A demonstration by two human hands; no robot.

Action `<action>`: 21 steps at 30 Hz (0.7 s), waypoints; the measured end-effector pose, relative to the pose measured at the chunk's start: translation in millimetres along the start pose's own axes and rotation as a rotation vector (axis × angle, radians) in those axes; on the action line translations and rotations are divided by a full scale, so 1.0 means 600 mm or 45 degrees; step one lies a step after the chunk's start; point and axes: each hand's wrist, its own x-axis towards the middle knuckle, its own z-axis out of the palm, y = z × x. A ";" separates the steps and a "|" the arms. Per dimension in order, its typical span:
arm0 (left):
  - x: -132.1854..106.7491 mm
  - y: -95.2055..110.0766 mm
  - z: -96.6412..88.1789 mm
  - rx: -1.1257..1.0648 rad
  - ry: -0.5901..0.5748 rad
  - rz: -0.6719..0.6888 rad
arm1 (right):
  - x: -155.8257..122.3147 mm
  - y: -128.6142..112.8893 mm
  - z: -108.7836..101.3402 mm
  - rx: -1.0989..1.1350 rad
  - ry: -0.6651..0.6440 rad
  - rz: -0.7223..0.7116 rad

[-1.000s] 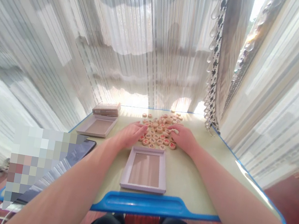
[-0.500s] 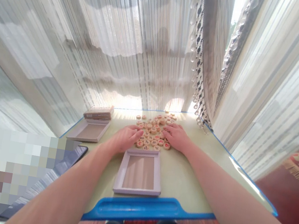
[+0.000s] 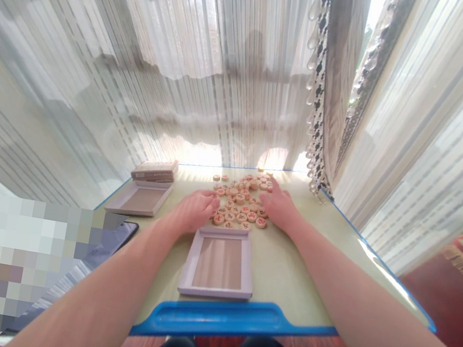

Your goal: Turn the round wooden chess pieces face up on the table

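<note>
Head view: green table (image 3: 295,267), pale box tray (image 3: 219,260) near front edge — empty, nothing packed in it yet. Left hand (image 3: 194,210) and right hand (image 3: 279,205) both spread flat, palms down, flanking heap of round wooden game pieces (image 3: 242,202) just beyond tray — all loose on table.

Right hand (image 3: 280,206) has slid off the top of the wooden pieces (image 3: 241,202) and now lies along their right edge, fingertips out by the far ones. Left hand (image 3: 195,210) has eased back to the pile's near-left corner.
</note>
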 end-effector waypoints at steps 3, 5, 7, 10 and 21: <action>0.001 -0.002 0.002 -0.009 0.015 0.015 | 0.005 0.003 -0.002 0.025 0.062 0.095; 0.001 -0.001 0.001 -0.009 0.001 0.019 | 0.009 0.006 -0.001 -0.028 -0.010 0.017; 0.000 -0.001 0.000 -0.004 -0.009 0.020 | 0.011 0.008 0.001 -0.106 -0.098 -0.071; -0.001 -0.001 -0.003 0.001 -0.012 0.025 | 0.010 0.011 0.005 -0.191 -0.152 -0.115; -0.008 0.002 -0.011 0.120 -0.010 0.098 | -0.003 0.004 -0.006 -0.266 -0.211 -0.242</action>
